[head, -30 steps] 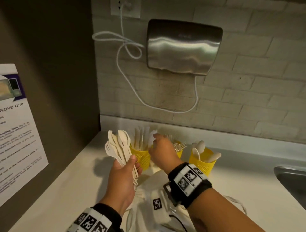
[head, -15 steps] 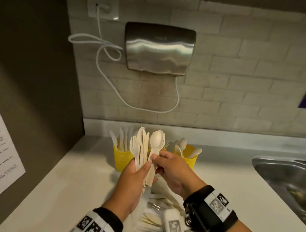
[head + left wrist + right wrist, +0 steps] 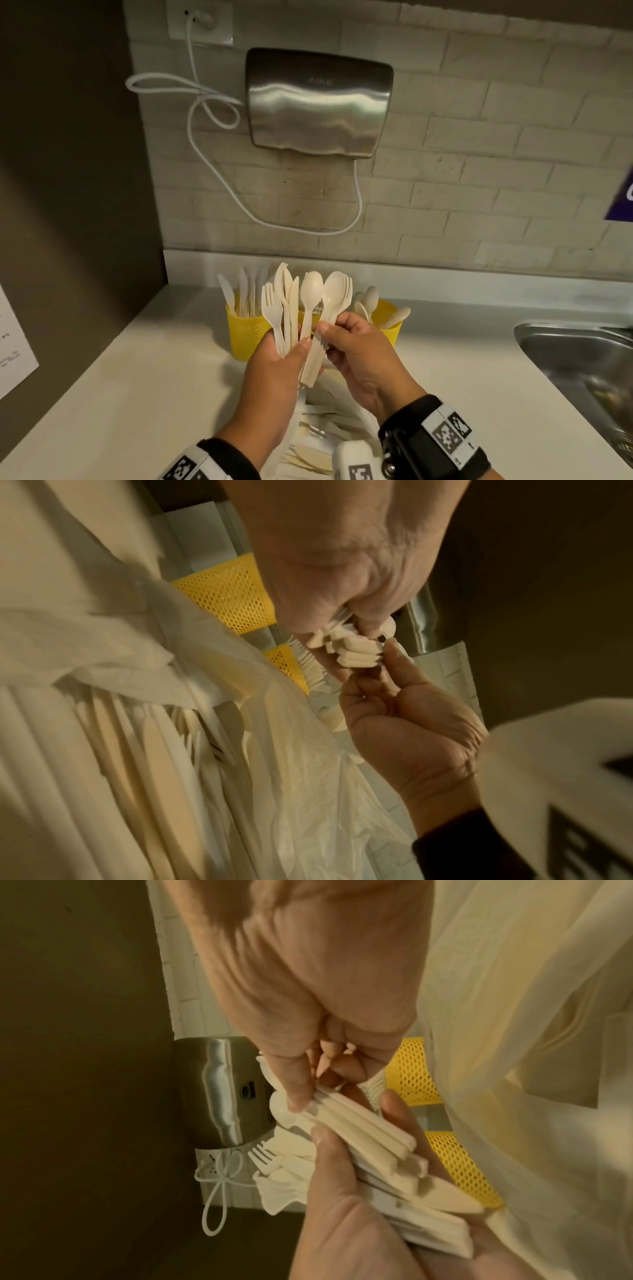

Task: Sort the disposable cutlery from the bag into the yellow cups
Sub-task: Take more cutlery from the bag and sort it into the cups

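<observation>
My left hand (image 3: 291,349) grips a fanned bundle of cream disposable cutlery (image 3: 291,308): forks, knives and spoons, heads up. My right hand (image 3: 334,329) pinches the spoon handles (image 3: 325,322) on the bundle's right side between thumb and fingers. The handle ends (image 3: 352,647) poke out below the left palm. Behind the hands stand the yellow mesh cups: the left cup (image 3: 245,329) holds knives, the right cup (image 3: 390,329) holds spoons, and the middle one is mostly hidden. The translucent bag (image 3: 318,428) with more cutlery lies on the counter under my wrists.
A steel hand dryer (image 3: 318,102) hangs on the brick wall above the cups, with its white cord (image 3: 212,113) looped to an outlet. A steel sink (image 3: 582,359) is set into the counter at the right. A dark wall (image 3: 68,171) bounds the left side.
A second ago my right hand was at the cups. It has come back to the bundle in my left hand and now pinches the spoon handles, one spoon spread apart.
</observation>
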Tool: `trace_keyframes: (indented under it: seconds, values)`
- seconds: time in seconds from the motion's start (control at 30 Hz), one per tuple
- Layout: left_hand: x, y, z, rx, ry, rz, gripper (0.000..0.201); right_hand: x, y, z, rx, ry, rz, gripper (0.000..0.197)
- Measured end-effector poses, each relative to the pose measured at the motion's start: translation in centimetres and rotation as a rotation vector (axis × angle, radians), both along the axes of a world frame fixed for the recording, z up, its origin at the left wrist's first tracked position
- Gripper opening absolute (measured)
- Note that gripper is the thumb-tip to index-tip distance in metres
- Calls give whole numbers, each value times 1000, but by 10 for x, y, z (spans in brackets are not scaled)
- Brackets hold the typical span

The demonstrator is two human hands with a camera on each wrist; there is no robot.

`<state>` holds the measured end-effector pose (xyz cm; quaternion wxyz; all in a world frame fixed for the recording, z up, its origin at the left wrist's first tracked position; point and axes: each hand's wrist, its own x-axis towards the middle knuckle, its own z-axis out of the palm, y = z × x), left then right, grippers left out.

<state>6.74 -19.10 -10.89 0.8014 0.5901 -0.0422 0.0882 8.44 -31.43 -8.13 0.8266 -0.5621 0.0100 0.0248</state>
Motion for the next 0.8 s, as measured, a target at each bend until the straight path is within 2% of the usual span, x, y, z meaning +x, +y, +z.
trace_keyframes:
  seconds: [0.2,0.47,0.63,0.8]
  values:
    - [-2,1,1,-59,28,-32,36,0,-2,-2,-86,-17,-17,14]
    - [-4,0,2,64,52,-77,35,-4,-1,3,-172,-39,-45,14]
    - [-5,0,3,51,96,-68,30,-4,0,2,-133,-7,-42,18]
    - [-6,6,2,28,116,-46,36,-3,-3,5,-117,-38,-66,16]
